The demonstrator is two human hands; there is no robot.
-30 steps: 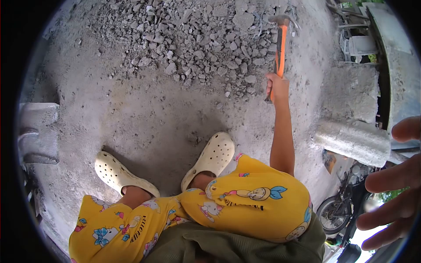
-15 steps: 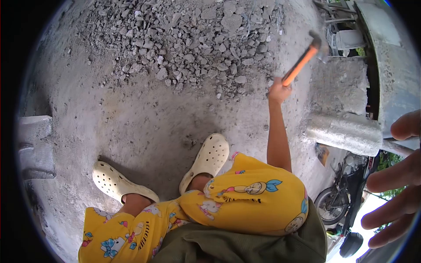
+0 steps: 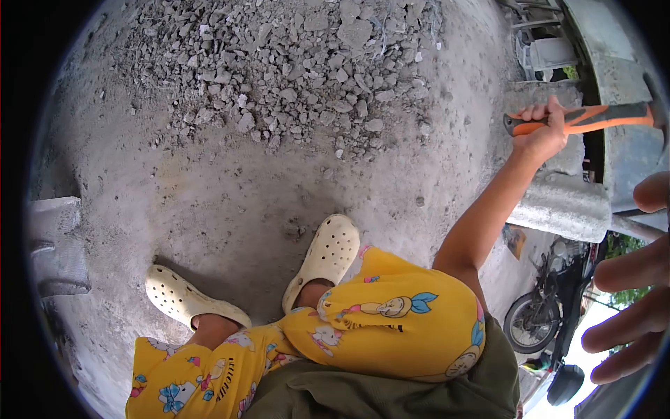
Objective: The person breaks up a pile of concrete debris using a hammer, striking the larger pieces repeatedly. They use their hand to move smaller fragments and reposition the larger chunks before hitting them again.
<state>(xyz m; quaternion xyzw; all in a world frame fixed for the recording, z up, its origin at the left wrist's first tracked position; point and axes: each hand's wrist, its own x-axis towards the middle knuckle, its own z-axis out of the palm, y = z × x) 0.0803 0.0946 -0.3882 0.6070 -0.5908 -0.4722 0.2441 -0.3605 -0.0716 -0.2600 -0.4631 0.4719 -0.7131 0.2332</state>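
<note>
My right hand (image 3: 543, 136) is wrapped round the lower handle of a hammer (image 3: 607, 120) with an orange and black grip. The hammer lies nearly level across the view, its dark head (image 3: 657, 115) at the right edge and the butt of the handle to the left of my fist. My right arm stretches out past my right knee, well away from the rubble pile (image 3: 293, 70). Fingers of another hand (image 3: 631, 286), spread apart, come in at the right edge close to the camera; the arm behind them is out of frame. My left hand does not show.
My feet, in cream clogs (image 3: 324, 255), stand on dusty ground before the broken concrete. A pale concrete cylinder (image 3: 562, 206) lies at the right, with a parked motorcycle (image 3: 534, 318) below it. A white chair (image 3: 555, 54) is behind. A grey slab-like object (image 3: 59, 241) sits far left.
My right hand has swung the hammer to the right, away from the rubble. The handle has turned from slanting up to nearly level. The spread fingers have shifted slightly.
</note>
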